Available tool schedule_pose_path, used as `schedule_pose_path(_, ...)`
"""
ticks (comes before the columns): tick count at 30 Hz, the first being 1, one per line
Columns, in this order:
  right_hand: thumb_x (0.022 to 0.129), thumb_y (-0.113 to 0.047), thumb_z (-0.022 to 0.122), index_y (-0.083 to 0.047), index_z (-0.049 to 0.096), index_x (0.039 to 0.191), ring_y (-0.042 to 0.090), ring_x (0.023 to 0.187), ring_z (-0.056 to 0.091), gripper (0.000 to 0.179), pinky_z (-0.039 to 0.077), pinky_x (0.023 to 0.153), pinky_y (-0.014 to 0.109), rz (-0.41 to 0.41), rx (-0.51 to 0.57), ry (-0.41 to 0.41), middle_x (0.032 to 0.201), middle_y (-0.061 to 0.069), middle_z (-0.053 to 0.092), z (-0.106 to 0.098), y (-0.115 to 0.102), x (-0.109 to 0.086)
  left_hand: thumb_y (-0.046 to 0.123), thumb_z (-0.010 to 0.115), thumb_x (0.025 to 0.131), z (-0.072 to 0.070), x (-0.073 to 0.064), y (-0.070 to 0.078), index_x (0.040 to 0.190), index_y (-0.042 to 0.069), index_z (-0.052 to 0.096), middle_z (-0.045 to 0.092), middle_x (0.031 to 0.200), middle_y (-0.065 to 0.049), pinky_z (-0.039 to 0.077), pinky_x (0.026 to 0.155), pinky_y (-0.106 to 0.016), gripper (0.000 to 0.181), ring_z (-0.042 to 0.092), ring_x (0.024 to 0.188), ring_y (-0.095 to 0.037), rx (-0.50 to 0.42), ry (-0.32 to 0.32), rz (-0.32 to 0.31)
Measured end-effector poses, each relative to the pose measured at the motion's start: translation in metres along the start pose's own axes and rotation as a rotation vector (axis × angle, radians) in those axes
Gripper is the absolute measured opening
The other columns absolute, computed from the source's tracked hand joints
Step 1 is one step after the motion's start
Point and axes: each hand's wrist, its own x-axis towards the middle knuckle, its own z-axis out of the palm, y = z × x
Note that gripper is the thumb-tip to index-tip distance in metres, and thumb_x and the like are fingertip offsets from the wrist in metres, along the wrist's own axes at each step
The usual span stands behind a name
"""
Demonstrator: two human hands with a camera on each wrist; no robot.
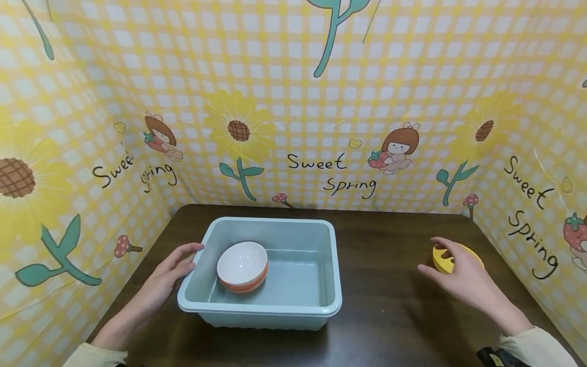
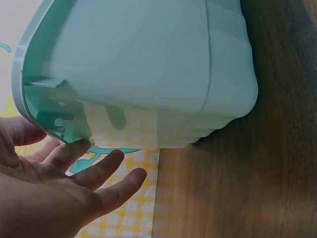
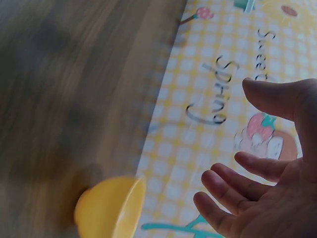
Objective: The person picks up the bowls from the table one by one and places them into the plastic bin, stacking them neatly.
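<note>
On the left side of the table stands a light blue-green plastic bin [image 1: 293, 309]. My left hand [image 1: 171, 267] is at its left rim, with the fingertips right at the edge; the left wrist view has the lower fingers spread loosely beneath the rim [image 2: 18, 69]. Inside the bin, towards its left, sits a stack of bowls [image 1: 242, 264], white inside and orange outside. At the right, my right hand [image 1: 463, 280] hovers beside a yellow bowl [image 1: 472, 255] and partly covers it in the head view. Its thumb and fingers are spread apart, holding nothing, and the bowl [image 3: 106, 208] lies apart from them.
A dark brown wooden table [image 1: 380, 239] carries everything. Yellow checked cloth [image 1: 312, 112] with flowers and lettering hangs as walls along the back and both sides, close to the table's edges.
</note>
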Motion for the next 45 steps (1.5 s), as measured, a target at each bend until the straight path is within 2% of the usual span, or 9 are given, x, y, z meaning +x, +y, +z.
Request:
schedule_pose_path(4, 0.093, -0.049, 0.080, 0.007, 0.048, 0.146, 0.049, 0.114, 0.059, 0.084, 0.048, 0.087, 0.063, 0.062, -0.017, -0.031, 0.135, 0.033, 0.058, -0.003, 0.018, -0.002, 0.028, 0.042, 0.116, 0.001, 0.000, 0.000, 0.156, 0.004, 0.032, 0.036, 0.163, -0.027, 0.052, 0.090, -0.030, 0.048, 0.061, 0.124, -0.010, 0.002, 0.006, 0.002)
schedule_pose_path(7, 0.092, -0.048, 0.081, 0.011, 0.045, 0.146, 0.052, 0.114, 0.058, 0.088, 0.048, 0.086, 0.064, 0.078, -0.036, -0.034, 0.137, 0.037, 0.055, -0.002, 0.033, -0.003, 0.027, 0.042, 0.116, 0.002, 0.000, 0.001, 0.156, 0.004, 0.032, 0.036, 0.163, -0.027, 0.053, 0.090, -0.030, 0.048, 0.061, 0.123, -0.011, 0.005, 0.010, -0.001)
schedule_pose_path(14, 0.085, -0.042, 0.086, 0.027, 0.042, 0.136, 0.063, 0.109, 0.054, 0.096, 0.046, 0.084, 0.069, 0.068, -0.091, 0.002, 0.127, 0.050, 0.052, -0.002, 0.069, 0.002, 0.029, 0.042, 0.116, 0.001, 0.000, 0.001, 0.157, 0.005, 0.031, 0.033, 0.165, -0.026, 0.053, 0.090, -0.032, 0.049, 0.061, 0.124, -0.011, 0.009, 0.005, -0.005)
schedule_pose_path(19, 0.080, -0.045, 0.089, 0.028, 0.045, 0.130, 0.063, 0.106, 0.054, 0.099, 0.043, 0.085, 0.070, 0.102, -0.112, 0.001, 0.119, 0.049, 0.055, -0.002, 0.090, 0.007, 0.029, 0.042, 0.116, 0.000, 0.000, 0.001, 0.157, 0.005, 0.031, 0.035, 0.164, -0.027, 0.053, 0.090, -0.032, 0.049, 0.061, 0.123, -0.012, 0.009, 0.004, 0.002)
schedule_pose_path(22, 0.080, -0.048, 0.089, 0.030, 0.039, 0.133, 0.066, 0.110, 0.050, 0.107, 0.041, 0.087, 0.073, 0.142, -0.112, -0.038, 0.123, 0.052, 0.049, -0.004, 0.100, 0.010, 0.028, 0.042, 0.116, 0.001, 0.000, 0.002, 0.156, 0.004, 0.032, 0.037, 0.163, -0.027, 0.053, 0.090, -0.032, 0.048, 0.062, 0.123, -0.013, 0.003, 0.003, 0.004)
schedule_pose_path(26, 0.082, -0.052, 0.086, 0.034, 0.027, 0.137, 0.069, 0.114, 0.046, 0.118, 0.043, 0.089, 0.074, 0.198, -0.102, -0.130, 0.129, 0.058, 0.040, -0.008, 0.108, 0.013, 0.027, 0.042, 0.116, 0.002, 0.000, 0.002, 0.156, 0.004, 0.032, 0.037, 0.162, -0.028, 0.053, 0.090, -0.031, 0.048, 0.062, 0.124, -0.013, 0.003, 0.005, 0.000)
schedule_pose_path(28, 0.082, -0.051, 0.087, 0.034, 0.026, 0.137, 0.068, 0.112, 0.050, 0.118, 0.045, 0.088, 0.072, 0.205, -0.090, -0.154, 0.127, 0.057, 0.042, -0.009, 0.111, 0.014, 0.027, 0.042, 0.116, 0.002, 0.000, 0.003, 0.157, 0.003, 0.032, 0.037, 0.163, -0.027, 0.053, 0.091, -0.031, 0.048, 0.061, 0.124, -0.013, 0.005, 0.008, -0.002)
schedule_pose_path(33, 0.080, -0.048, 0.089, 0.033, 0.031, 0.134, 0.063, 0.108, 0.055, 0.114, 0.047, 0.086, 0.068, 0.191, -0.081, -0.149, 0.122, 0.055, 0.048, -0.008, 0.115, 0.013, 0.027, 0.043, 0.116, 0.002, 0.000, 0.003, 0.157, 0.004, 0.033, 0.037, 0.163, -0.027, 0.052, 0.091, -0.030, 0.048, 0.060, 0.125, -0.011, 0.016, 0.019, -0.011)
schedule_pose_path(45, 0.083, -0.053, 0.086, 0.028, 0.029, 0.143, 0.064, 0.115, 0.052, 0.116, 0.045, 0.089, 0.069, 0.250, -0.067, -0.162, 0.135, 0.053, 0.043, -0.004, 0.120, 0.012, 0.021, 0.041, 0.116, 0.003, 0.001, -0.001, 0.155, 0.002, 0.034, 0.038, 0.161, -0.030, 0.052, 0.090, -0.028, 0.044, 0.061, 0.122, -0.007, 0.001, 0.025, 0.012)
